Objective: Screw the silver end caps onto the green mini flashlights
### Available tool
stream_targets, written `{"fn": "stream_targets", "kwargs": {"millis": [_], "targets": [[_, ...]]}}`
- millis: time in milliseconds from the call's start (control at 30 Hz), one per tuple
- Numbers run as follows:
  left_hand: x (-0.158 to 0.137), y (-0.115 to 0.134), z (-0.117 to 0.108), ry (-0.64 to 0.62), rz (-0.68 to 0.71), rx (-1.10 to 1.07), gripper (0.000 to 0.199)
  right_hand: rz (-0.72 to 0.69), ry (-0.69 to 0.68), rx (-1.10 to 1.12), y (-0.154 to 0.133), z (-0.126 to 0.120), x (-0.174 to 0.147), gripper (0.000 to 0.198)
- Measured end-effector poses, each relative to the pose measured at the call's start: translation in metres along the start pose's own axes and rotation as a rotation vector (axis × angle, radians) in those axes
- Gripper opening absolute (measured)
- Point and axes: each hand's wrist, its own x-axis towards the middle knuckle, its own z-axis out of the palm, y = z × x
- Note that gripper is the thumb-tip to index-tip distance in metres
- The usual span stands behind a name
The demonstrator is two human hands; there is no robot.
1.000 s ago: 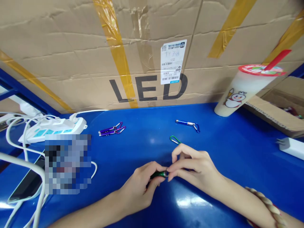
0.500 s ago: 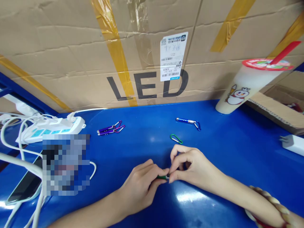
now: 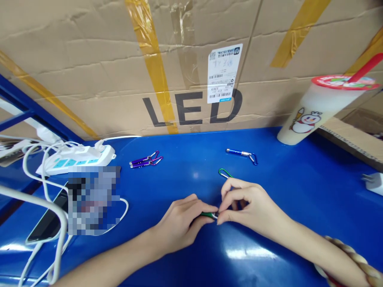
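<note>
My left hand (image 3: 184,221) is closed around a small green keychain flashlight (image 3: 206,214), most of it hidden by the fingers. At its silver end, my right hand (image 3: 242,201) pinches with thumb and fingertips; the small part between them is hard to make out. Just beyond the right fingers lies a green carabiner clip (image 3: 224,173), partly covered by them. Farther back is a blue keychain flashlight (image 3: 239,152) with a blue clip. Two purple keychain flashlights (image 3: 140,162) with pinkish clips lie side by side to the left.
A large cardboard box (image 3: 113,79) stands along the back of the blue table (image 3: 179,167). A tall drink cup (image 3: 314,107) with a red straw is at right, near a white plug (image 3: 375,183). A power strip (image 3: 80,159), cables and a phone (image 3: 49,219) occupy the left.
The view has shifted slightly, so things sit farther right. Both hands stay together at the green flashlight, a bit higher in view, and the right fingers now overlap the green carabiner.
</note>
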Motion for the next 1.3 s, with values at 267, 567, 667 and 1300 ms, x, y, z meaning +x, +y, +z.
{"fn": "stream_targets", "kwargs": {"millis": [267, 567, 667, 1300], "targets": [[-0.002, 0.005, -0.002, -0.079, -0.042, 0.034, 0.028, -0.042, 0.020, -0.037, 0.006, 0.007, -0.001, 0.029], [-0.002, 0.009, 0.007, -0.012, -0.233, -0.061, 0.023, -0.009, -0.050, -0.073, 0.018, 0.017, 0.003, 0.015], [0.001, 0.008, 0.007, 0.052, -0.271, -0.066, 0.020, 0.025, -0.040, -0.018, 0.018, 0.019, 0.003, 0.019], [0.001, 0.005, 0.010, 0.152, -0.286, 0.014, 0.014, 0.072, 0.011, -0.051, 0.004, 0.018, -0.001, 0.020]]}}
